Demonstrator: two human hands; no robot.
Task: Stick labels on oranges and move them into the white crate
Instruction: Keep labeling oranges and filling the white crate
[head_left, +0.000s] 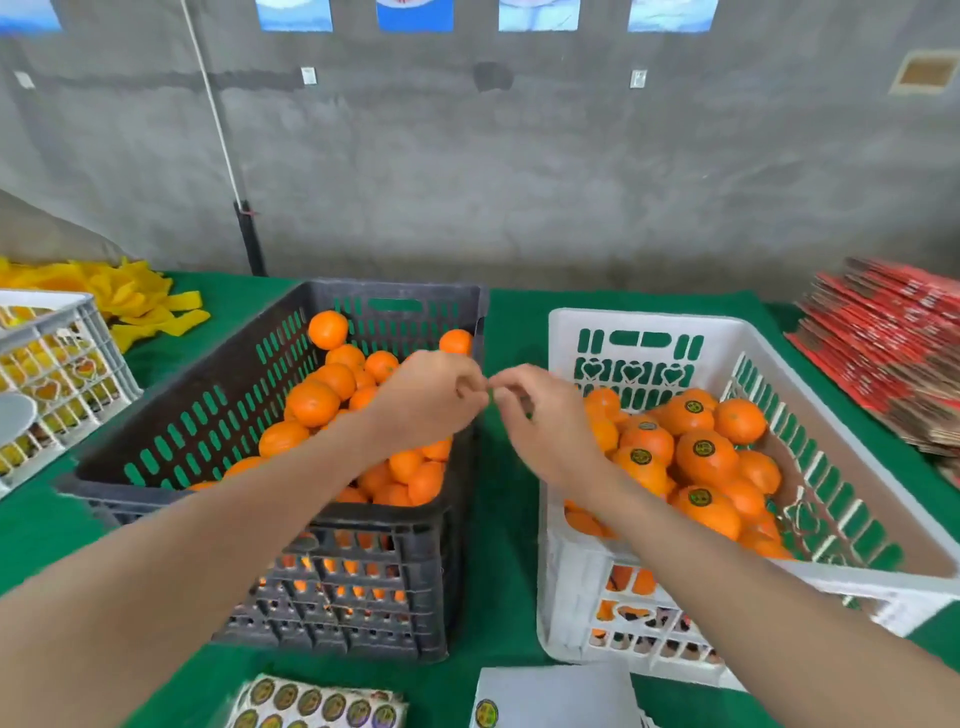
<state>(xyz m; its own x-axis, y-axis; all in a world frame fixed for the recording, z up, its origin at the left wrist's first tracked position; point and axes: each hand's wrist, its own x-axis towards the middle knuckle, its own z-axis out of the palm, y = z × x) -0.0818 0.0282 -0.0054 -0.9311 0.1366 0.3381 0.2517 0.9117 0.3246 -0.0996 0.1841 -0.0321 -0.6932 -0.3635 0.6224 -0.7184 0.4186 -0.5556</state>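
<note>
Oranges (724, 470) with labels (703, 448) lie in the white crate (649, 318); plain oranges (311, 402) fill the black crate (389, 289) left of it. Just left of its rim, the left hand (431, 400) and right hand (540, 415) meet, fingers curled; whether they pinch anything cannot be told.

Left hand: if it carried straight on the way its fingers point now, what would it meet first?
The right hand: the left hand points rightward toward it, and their fingertips look almost touching. Depth is unclear, so this is likely, not certain.
</note>
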